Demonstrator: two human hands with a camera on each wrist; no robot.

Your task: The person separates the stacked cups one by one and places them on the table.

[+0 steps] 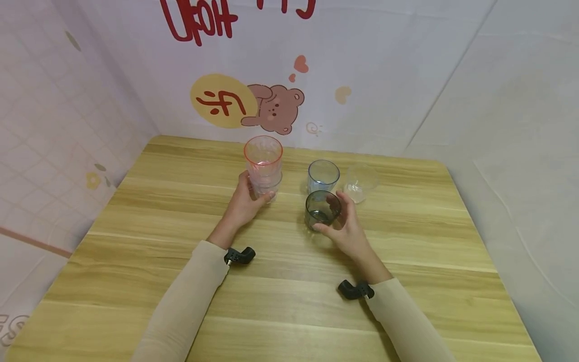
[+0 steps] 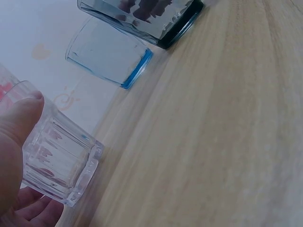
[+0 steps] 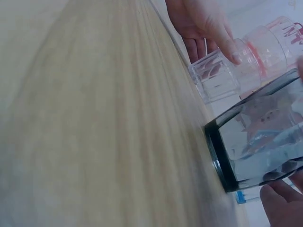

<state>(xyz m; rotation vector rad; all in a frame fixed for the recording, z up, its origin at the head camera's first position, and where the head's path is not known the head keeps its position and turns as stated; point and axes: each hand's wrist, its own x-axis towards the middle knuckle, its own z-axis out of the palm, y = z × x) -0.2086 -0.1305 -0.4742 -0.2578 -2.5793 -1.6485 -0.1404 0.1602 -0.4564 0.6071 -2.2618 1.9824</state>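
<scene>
My left hand (image 1: 244, 202) grips a clear faceted glass (image 2: 61, 161), its thumb on the near side and fingers behind. A pink glass with a red-orange rim (image 1: 263, 151) sits stacked upright in that clear glass. My right hand (image 1: 347, 229) holds a dark grey glass (image 1: 322, 208) by its sides, thumb in front and fingers at the right. Whether the dark glass's base touches the table cannot be told. Just behind it stands a blue-tinted glass (image 1: 323, 176), mouth up. Another clear glass (image 1: 361, 183) is right of the blue one, close to the right fingertips.
The wood-grain table (image 1: 280, 311) reaches back to a white printed wall cloth (image 1: 384, 60) close behind the glasses. More cloth hangs at the left and right sides. A black wrist mount (image 1: 240, 255) sits on the left sleeve, another mount (image 1: 355, 290) on the right.
</scene>
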